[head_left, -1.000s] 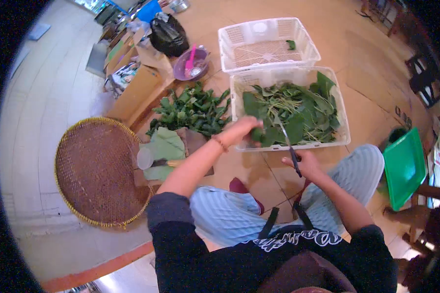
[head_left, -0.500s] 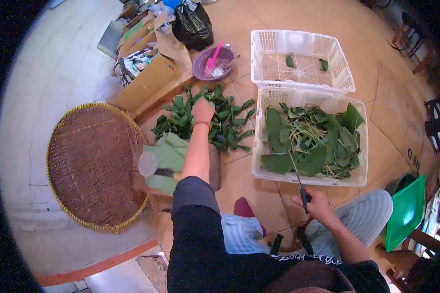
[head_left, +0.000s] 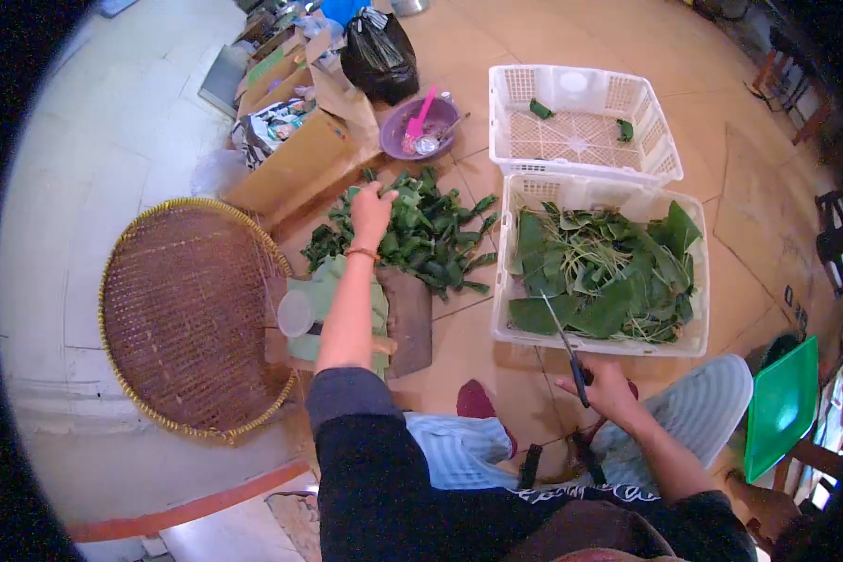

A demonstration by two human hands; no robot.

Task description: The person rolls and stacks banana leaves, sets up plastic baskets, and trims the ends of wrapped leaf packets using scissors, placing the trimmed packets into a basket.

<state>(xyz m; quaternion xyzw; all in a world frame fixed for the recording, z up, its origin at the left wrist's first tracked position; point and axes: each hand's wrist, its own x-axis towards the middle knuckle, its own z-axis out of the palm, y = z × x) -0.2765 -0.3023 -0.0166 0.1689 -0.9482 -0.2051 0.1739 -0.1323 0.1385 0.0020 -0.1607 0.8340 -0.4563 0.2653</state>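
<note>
My left hand [head_left: 372, 214] reaches over a heap of small folded dark green leaf parcels [head_left: 431, 229] on the floor. Its fingers are bent closed around one parcel at the heap's upper left, mostly hidden by the fingers. In my right hand [head_left: 611, 390] are scissors [head_left: 568, 347] with black handles, their long blades pointing up and left over the near edge of a white crate [head_left: 595, 348]. Large green leaves [head_left: 609, 304] and pale stems fill that crate. Under my left forearm, pale green sheets [head_left: 370, 298] lie on a wooden board [head_left: 410, 318].
A second white crate [head_left: 585, 167] behind holds two small leaf parcels. A round woven tray [head_left: 197, 318] lies at left. Beyond the heap stand a purple basin [head_left: 398, 136] with a pink brush, a cardboard box [head_left: 295, 159] and a black bag [head_left: 379, 61]. A green tray [head_left: 782, 407] leans at right.
My left hand has shifted to the heap's upper left edge. One leaf parcel in the far crate has moved left and turned. My right hand still holds the scissors in nearly the same place.
</note>
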